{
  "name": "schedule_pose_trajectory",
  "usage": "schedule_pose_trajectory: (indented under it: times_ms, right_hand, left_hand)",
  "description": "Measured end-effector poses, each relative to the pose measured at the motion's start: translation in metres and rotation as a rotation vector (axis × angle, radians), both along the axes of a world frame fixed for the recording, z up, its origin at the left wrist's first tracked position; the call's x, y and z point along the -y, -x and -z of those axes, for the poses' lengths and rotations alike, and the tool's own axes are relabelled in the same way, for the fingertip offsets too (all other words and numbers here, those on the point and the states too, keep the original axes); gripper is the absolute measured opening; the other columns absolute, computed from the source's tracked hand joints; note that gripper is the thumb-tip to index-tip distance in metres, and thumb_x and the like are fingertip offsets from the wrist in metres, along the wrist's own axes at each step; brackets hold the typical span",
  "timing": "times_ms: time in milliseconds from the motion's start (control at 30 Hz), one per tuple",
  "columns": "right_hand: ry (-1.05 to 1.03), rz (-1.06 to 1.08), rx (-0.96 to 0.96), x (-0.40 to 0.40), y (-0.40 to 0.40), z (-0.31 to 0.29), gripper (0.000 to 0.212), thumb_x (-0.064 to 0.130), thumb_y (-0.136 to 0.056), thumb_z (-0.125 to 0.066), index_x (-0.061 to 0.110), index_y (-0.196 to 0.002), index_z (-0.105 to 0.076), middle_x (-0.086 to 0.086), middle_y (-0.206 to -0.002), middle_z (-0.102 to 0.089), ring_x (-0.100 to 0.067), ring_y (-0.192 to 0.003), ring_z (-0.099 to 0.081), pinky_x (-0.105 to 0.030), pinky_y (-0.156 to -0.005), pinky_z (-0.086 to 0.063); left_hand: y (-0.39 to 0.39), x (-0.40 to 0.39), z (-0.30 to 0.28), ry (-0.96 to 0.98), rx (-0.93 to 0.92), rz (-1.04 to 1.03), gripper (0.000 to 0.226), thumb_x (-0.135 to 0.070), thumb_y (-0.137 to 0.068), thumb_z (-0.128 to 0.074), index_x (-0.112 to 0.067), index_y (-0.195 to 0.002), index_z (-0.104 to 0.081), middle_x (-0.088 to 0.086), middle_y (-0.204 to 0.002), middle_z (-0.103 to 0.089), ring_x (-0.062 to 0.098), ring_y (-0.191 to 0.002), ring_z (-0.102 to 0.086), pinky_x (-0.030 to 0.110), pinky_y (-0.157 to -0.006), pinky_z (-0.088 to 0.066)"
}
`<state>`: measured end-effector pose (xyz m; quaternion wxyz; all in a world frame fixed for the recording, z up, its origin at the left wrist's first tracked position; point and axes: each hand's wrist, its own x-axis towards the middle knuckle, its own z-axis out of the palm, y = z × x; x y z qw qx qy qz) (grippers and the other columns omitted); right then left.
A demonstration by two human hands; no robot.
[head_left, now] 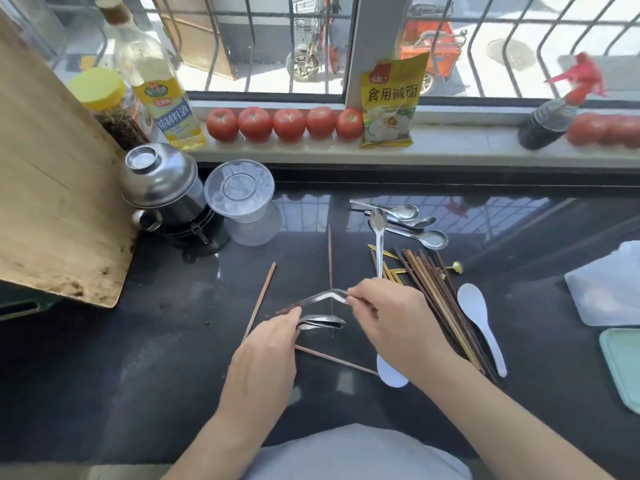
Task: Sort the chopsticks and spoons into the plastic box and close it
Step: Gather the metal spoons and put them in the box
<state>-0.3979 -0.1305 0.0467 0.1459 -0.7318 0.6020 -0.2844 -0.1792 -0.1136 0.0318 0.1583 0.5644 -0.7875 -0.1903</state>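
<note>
Table [138, 341] of glossy black stone fills most of what I see, both of my hands working over its middle. Up and left of my fingers a big wooden cutting board [52, 188] leans, with a steel pot under an upturned steel bowl [157, 178] and a clear round plastic tub [242, 199] beside it. Far right of my fingers, at the edge of view, sit the clear rectangular plastic box [609, 289] and, nearer me, a pale green lid [623, 368]. Just right of my right hand lies the bundle of brown wooden chopsticks [446, 303], with a white plastic spoon [479, 317] beyond it; a second white spoon [391, 374] shows below my right wrist. Above my fingers a small heap of steel spoons [412, 221] rests, and one long steel spoon [379, 237] points down toward my right hand. Three loose chopsticks [261, 299] lie scattered around my left hand.

My left hand [263, 358] has its fingers curled round a stack of steel spoons [320, 322]. My right hand [394, 323] pinches, at its fingertips, the handle of a bent steel spoon [318, 299] that reaches across to my left fingers.
</note>
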Motion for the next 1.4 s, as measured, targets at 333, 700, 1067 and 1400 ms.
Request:
schedule_pose_trajectory:
  times_ms: [333,700,1067,1400]
  right_hand:
    - [-0.061,-0.104,0.098,-0.016,0.003,-0.005,0.012,0.019,-0.095,-0.063,0.013,-0.086,-0.07,0.004,-0.076,-0.064,-0.015,-0.066,-0.059,-0.033,-0.061,-0.051]
    - [-0.713,0.465,0.068,0.066,0.033,0.053,0.019,0.032,-0.097,-0.052,0.017,-0.096,-0.064,-0.01,-0.096,-0.071,-0.032,-0.088,-0.072,-0.04,-0.079,-0.057]
    - [-0.814,0.745,-0.064,0.147,0.044,0.084,0.03,0.021,-0.093,-0.064,0.004,-0.118,-0.064,-0.02,-0.127,-0.064,-0.04,-0.118,-0.06,-0.039,-0.091,-0.048]
    - [-0.4,0.296,0.262,0.026,-0.035,0.009,0.013,0.029,-0.097,-0.058,0.024,-0.086,-0.052,0.006,-0.061,-0.06,-0.013,-0.059,-0.056,-0.031,-0.059,-0.045]
  left_hand:
    - [0.0,-0.005,0.007,-0.069,-0.096,0.077,0.043,-0.005,-0.094,-0.063,-0.015,-0.136,-0.064,-0.001,-0.118,-0.075,0.018,-0.109,-0.071,0.027,-0.094,-0.053]
    - [-0.012,-0.013,0.009,-0.864,-0.579,-0.384,0.024,-0.016,-0.105,-0.04,-0.017,-0.081,-0.044,0.001,-0.068,-0.041,0.015,-0.053,-0.028,0.032,-0.052,-0.023]
    - [-0.016,0.005,-0.008,-1.082,-1.114,-0.74,0.028,-0.018,-0.108,-0.04,0.001,-0.117,-0.058,0.001,-0.06,-0.037,0.01,-0.043,-0.022,0.019,-0.041,-0.015]
    - [0.033,0.036,-0.015,-1.13,-1.588,-0.799,0.029,-0.016,-0.109,-0.036,0.002,-0.119,-0.057,0.026,-0.121,-0.07,0.036,-0.109,-0.071,0.044,-0.089,-0.057]
